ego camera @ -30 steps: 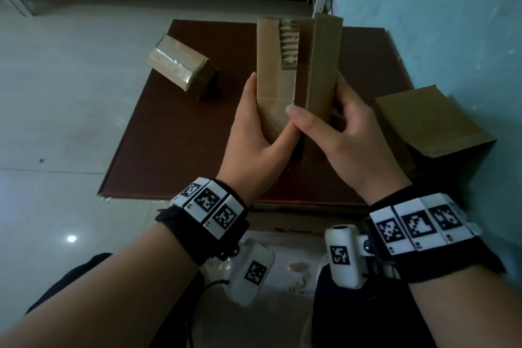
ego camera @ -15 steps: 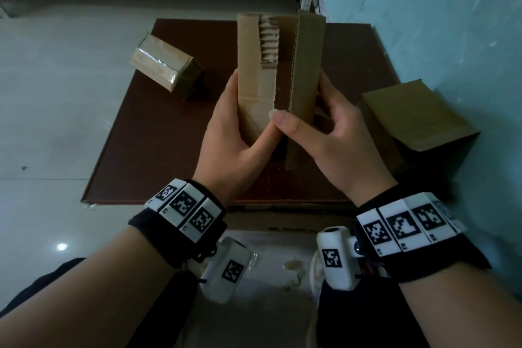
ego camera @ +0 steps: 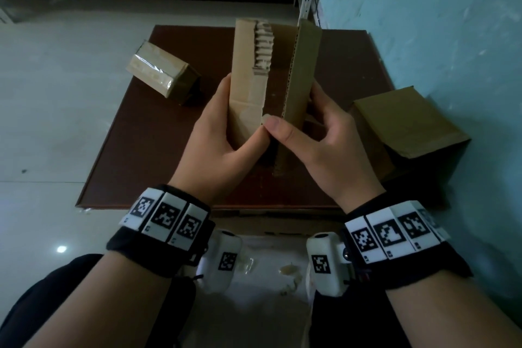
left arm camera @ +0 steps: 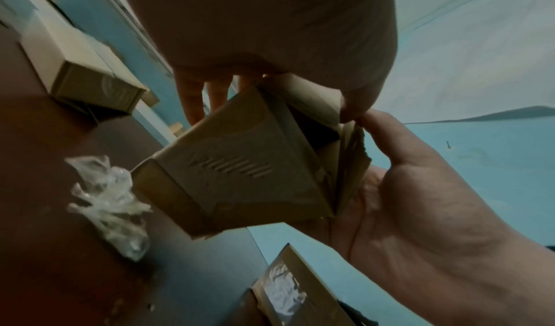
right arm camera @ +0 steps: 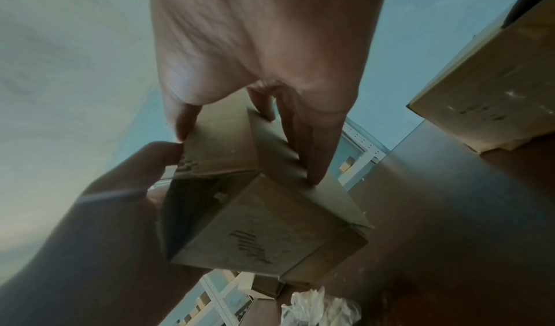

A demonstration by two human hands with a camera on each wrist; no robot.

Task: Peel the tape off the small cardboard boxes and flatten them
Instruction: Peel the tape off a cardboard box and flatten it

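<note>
Both hands hold an opened small cardboard box upright above the brown table. Its two long flaps stand apart, and torn paper shows along the left flap's top. My left hand grips the left side, thumb on the flap's inner edge. My right hand grips the right flap, its thumb touching the left thumb. In the right wrist view, the right fingers press the box's side. Another small box, still taped, lies on the table at the back left.
A larger plain cardboard box sits against the blue wall at the table's right edge. A crumpled wad of clear tape lies on the table under the held box. Small tape scraps lie on my lap.
Only my view has shifted a little. Both hands keep the same hold on the opened box.
</note>
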